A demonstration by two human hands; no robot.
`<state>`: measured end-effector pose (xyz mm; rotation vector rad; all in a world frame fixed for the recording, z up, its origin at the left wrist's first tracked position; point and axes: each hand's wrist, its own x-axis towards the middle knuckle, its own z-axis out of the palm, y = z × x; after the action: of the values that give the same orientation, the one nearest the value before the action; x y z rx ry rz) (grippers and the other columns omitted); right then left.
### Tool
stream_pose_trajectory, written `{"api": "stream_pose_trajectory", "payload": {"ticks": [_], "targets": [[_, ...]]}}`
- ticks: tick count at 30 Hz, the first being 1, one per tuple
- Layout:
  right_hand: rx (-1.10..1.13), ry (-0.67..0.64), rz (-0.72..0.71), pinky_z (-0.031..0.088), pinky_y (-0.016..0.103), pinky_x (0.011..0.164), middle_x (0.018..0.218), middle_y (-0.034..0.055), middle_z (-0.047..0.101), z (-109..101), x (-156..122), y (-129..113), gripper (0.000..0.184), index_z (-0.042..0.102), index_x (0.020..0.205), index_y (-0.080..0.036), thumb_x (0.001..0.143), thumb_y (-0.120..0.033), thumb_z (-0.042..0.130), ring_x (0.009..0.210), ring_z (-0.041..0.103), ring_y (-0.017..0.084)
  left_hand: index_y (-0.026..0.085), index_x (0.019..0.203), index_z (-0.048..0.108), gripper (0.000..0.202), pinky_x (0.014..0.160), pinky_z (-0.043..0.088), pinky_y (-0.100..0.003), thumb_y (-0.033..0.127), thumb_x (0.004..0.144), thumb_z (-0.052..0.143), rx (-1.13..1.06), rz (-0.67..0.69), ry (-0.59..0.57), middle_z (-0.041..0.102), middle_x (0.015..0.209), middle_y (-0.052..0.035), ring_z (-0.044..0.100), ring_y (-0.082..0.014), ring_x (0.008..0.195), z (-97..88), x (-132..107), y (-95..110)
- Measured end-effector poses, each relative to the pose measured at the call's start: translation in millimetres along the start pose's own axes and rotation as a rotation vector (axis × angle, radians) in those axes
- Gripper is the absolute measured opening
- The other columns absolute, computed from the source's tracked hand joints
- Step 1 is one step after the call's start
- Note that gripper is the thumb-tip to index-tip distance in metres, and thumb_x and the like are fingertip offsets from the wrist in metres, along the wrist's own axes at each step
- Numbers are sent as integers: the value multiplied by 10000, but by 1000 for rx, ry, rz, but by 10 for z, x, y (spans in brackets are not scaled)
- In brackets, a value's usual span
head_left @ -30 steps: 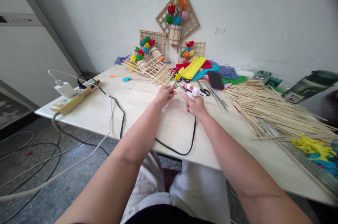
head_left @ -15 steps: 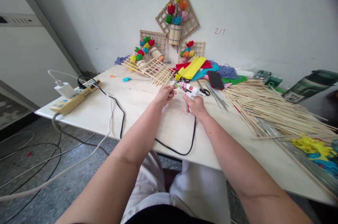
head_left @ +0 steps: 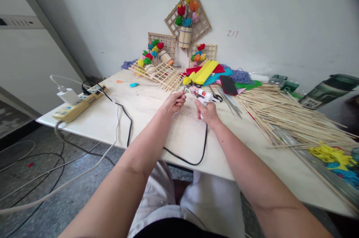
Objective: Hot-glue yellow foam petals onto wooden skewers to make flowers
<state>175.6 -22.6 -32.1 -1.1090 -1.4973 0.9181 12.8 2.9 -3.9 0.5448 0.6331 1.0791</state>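
Observation:
My right hand is wrapped round the handle of a white hot glue gun, which has a speckled red-and-white front and a black cord. Its nozzle points left, close to my left hand. The fingers of that hand are pinched on the thin stem of a yellow paper flower, whose head stands just above the fingertips. Nozzle and stem are very near each other; I cannot tell whether they touch. Behind them lies a flat wooden stick lattice with colourful flowers.
Folded yellow crepe paper, a phone and scissors lie behind the glue gun. Many wooden sticks cover the right side. A power strip with cables sits at the left edge. Finished lattices lean against the wall.
The yellow flower has turned slightly and shifted a little left at my left fingertips. Both hands keep nearly the same place, and the glue gun stays in my right hand.

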Motion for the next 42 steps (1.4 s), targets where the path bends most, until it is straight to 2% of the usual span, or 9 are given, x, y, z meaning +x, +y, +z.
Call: {"api": "stream_pose_trajectory", "payload": {"ticks": [8, 21, 35, 42], "targets": [[8, -13, -5, 377, 207, 303, 413, -54, 459, -3, -10, -25, 431, 491, 633, -185, 709, -601, 574, 308, 441, 89, 119, 785, 508, 183, 305, 109, -82, 158, 912, 381, 40, -2, -8, 408, 514, 47, 241, 12, 315, 0, -1, -13], [-64, -14, -17, 379, 208, 299, 377, -44, 461, -1, 14, 22, 408, 514, 650, -181, 724, -578, 569, 302, 454, 107, 99, 774, 553, 125, 337, 119, -103, 136, 864, 474, 243, 193, 52, 461, 512, 26, 253, 13, 335, -37, 64, -71], [-67, -12, 5, 379, 208, 295, 381, -56, 455, -3, 11, -3, 394, 543, 718, -170, 713, -562, 592, 302, 455, 109, 108, 746, 540, 83, 349, 108, -124, 147, 815, 566, 297, 257, 113, 479, 507, 35, 253, 14, 334, 9, 21, -73], [-52, -1, 14, 386, 219, 298, 386, -51, 452, -10, 12, 23, 411, 534, 680, -178, 715, -586, 577, 302, 454, 111, 121, 703, 515, 124, 354, 104, -145, 157, 785, 600, 356, 322, 131, 496, 497, 32, 268, 2, 336, -3, 29, -79]]}}
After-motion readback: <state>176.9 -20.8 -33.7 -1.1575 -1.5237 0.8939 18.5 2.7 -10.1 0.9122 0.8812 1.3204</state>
